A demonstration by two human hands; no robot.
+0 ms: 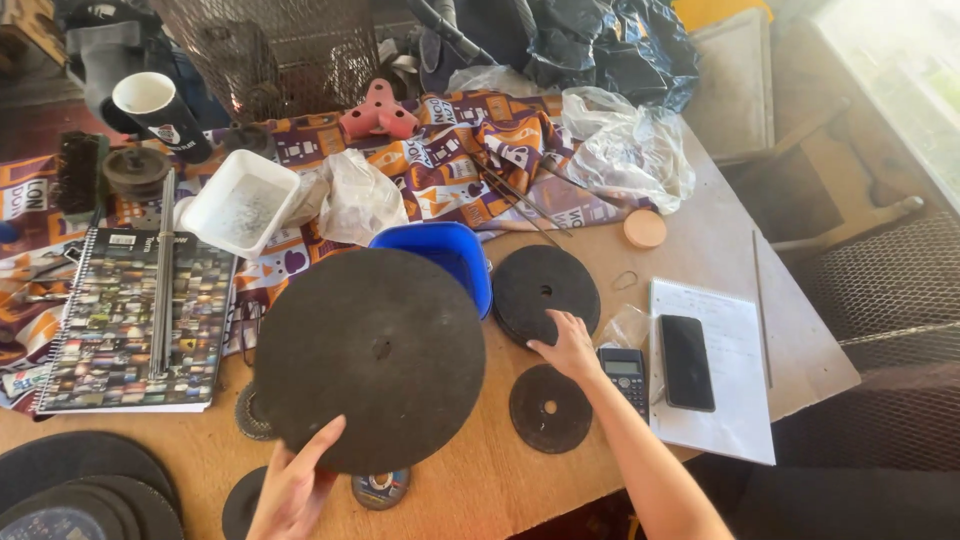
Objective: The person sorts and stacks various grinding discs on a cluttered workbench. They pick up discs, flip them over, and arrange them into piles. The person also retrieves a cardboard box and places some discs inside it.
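Left hand (292, 490) grip grasping one large disc (370, 358); right hand (570, 347) released, touching disc stack (545, 290).

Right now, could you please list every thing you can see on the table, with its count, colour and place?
large abrasive disc: one, dark grey, held up at centre
medium disc stack: one, black, right of the blue tub
small disc: one, black, near table edge
blue tub: one, behind the large disc
white tray: one, on patterned cloth
spiral notebook: one, multicoloured, left
calculator: one, dark, beside phone, black, on white paper
cup: one, black and white, far left
left hand: holds the large disc's lower edge
right hand: rests on the medium stack
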